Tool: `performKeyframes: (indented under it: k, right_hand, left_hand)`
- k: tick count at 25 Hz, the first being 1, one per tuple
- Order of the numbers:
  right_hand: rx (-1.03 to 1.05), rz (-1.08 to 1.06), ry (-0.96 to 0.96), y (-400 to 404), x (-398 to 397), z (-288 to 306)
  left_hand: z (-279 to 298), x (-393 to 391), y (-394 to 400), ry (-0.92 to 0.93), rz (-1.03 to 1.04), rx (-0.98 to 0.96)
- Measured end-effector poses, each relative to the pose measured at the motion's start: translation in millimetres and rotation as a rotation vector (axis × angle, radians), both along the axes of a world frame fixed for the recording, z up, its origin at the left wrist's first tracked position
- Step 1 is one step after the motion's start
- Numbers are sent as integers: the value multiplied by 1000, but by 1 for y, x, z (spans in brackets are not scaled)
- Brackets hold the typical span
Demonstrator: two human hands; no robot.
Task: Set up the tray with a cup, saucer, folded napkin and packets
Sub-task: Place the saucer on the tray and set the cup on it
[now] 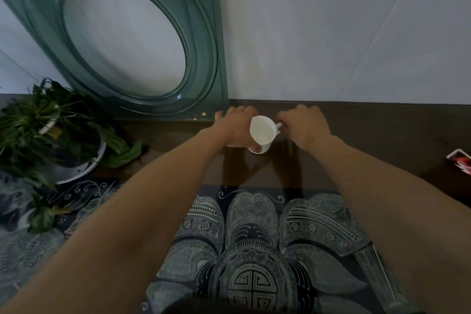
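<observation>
A white cup (262,132) is tilted with its mouth toward me, near the far edge of the dark wooden table (369,140). My left hand (235,126) wraps around the cup's left side and base. My right hand (303,126) pinches the small handle on the cup's right side. A white edge, which I cannot identify, shows just under my left hand. A large green tray (204,33) with a pale oval centre leans upright against the wall at the back left. No napkin is in view.
A potted plant (51,130) in a white dish stands at the left. A dark patterned cloth (254,250) covers the near part of the table. A small red and white packet (460,164) lies at the right edge. The white wall is directly behind the cup.
</observation>
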State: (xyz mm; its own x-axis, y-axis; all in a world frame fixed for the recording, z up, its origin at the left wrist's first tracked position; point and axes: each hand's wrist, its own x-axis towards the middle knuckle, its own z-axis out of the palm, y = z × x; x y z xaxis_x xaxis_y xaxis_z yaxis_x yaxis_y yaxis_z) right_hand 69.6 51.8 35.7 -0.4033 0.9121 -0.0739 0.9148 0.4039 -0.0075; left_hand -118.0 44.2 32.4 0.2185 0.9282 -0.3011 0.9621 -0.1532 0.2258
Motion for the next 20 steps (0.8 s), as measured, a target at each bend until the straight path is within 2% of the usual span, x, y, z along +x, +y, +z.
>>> performKeyframes:
  k: [9,14,20]
  right_hand:
    - [0,-37,57,-71,8,49]
    - [-67,-120,192,-147,7,85]
    - [-226,-203,366,-248,6,96]
  left_hand:
    - [60,2,-63,-2,-48,-25]
    - [98,-1,-135,-73,-44,-25]
    - [112,-19,-234,-170,-88,-27]
